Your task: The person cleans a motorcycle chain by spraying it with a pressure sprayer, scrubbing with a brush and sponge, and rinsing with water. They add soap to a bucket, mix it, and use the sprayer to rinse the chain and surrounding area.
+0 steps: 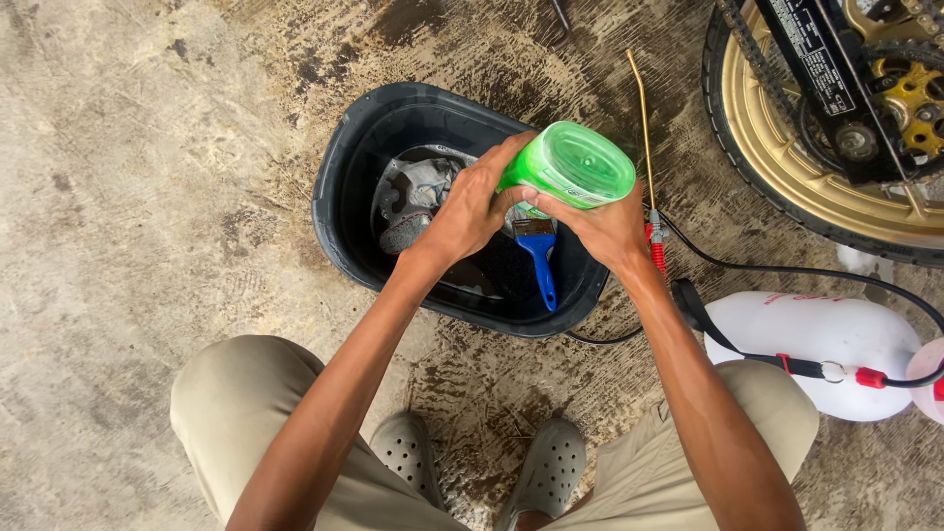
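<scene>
I have both hands on the green bottle (pixel 570 165): my left hand (pixel 470 208) wraps its lower part, my right hand (pixel 605 228) cups beneath. It sits tilted over the black tub (pixel 344 192), brush (pixel 537 256) at six o'clock. Looks light, slick plastic; best gripped round the body.

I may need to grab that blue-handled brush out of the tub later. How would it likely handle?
The blue-handled brush looks light, with a stiff plastic handle and floppier bristles. It leans in the black tub, so it may slide when nudged. The wet-looking floor suggests a slippery handle. It is flat, so unlikely to roll.
</scene>
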